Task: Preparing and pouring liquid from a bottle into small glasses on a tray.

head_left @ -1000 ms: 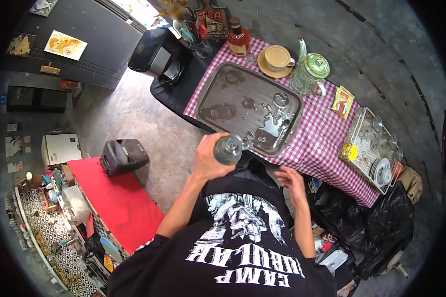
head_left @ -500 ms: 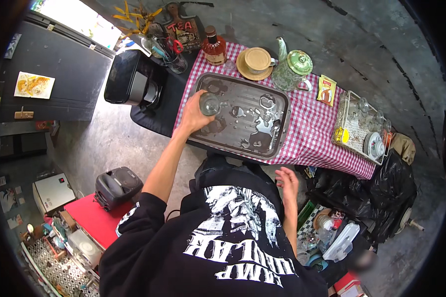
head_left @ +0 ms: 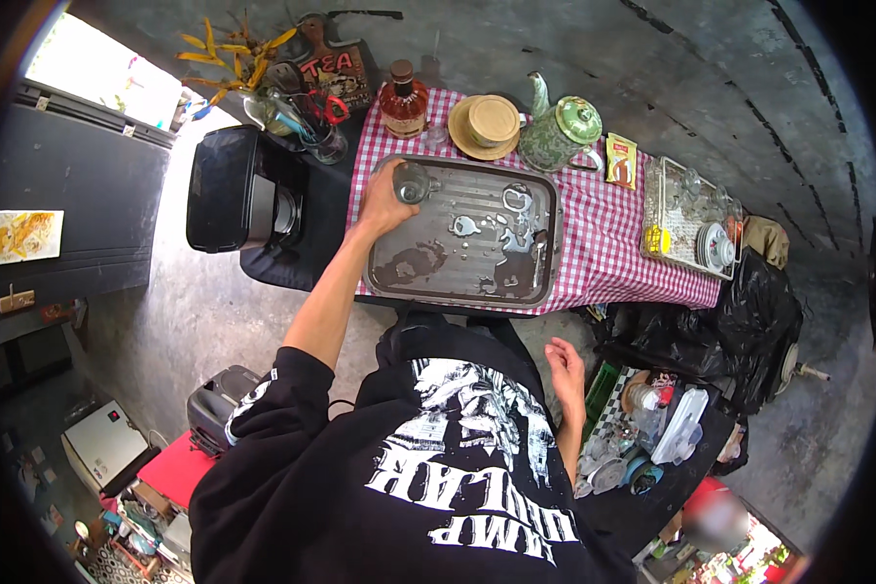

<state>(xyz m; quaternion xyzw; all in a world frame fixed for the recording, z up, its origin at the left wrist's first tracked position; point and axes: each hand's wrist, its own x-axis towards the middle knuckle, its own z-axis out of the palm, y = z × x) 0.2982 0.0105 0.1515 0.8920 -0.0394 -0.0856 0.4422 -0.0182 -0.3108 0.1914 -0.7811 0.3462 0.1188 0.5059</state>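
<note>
- The left hand (head_left: 384,204) is wrapped around the side of a glass (head_left: 412,182), its handle turned to the right.
- The glass is over the upper left corner of the tray (head_left: 428,229); whether its base touches the tray, I cannot tell.
- The right hand (head_left: 565,375) is empty, fingers loosely bent, beside the body and well apart from the left hand.
- Done so far, judging by how things lie: the glass is picked up and within the tray's rim.
- Letting go is not yet done, as the fingers are around the glass.
- Pooled water (head_left: 511,229) lies on the tray's right half, so that surface is not yet dry.
- The teapot (head_left: 562,133), the lidded cup (head_left: 492,123) and the bottle (head_left: 403,102) are on the checked cloth (head_left: 594,238) behind the tray, untouched by either hand.
- Whether the glass holds anything is unclear.
</note>
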